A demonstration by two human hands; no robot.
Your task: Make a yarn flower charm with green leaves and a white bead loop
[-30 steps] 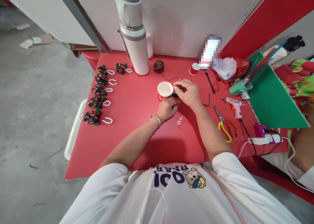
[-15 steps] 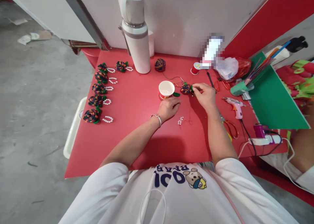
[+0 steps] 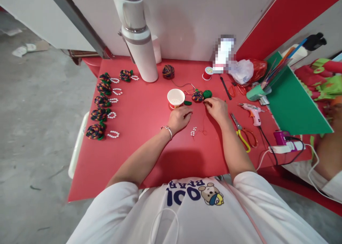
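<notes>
My left hand (image 3: pixel 180 117) rests on the table just in front of a paper cup (image 3: pixel 176 98) with white beads inside. Its fingers are curled together, and whatever they hold, if anything, is hidden. My right hand (image 3: pixel 217 109) has its thumb and fingers pinched at the lower edge of a multicoloured yarn flower (image 3: pixel 197 96); what is between the fingertips is too small to name. Beside that flower lies a ball of green yarn (image 3: pixel 207 93). A green yarn piece (image 3: pixel 187 103) is by the cup. Several white beads (image 3: pixel 193 131) with red thread lie between my forearms.
Several yarn flowers (image 3: pixel 96 131) with bead loops (image 3: pixel 113 134) line the left side. Behind stand a white flask (image 3: pixel 141 55), a yarn ball (image 3: pixel 168 71) and a red thread spool (image 3: pixel 207 74). To the right are scissors (image 3: pixel 242 131), a pink glue gun (image 3: pixel 253 112) and a power strip (image 3: pixel 284 148).
My right hand has shifted down from the green part beside the flower, which now shows. My left hand stays by the cup. The whole view has moved slightly.
</notes>
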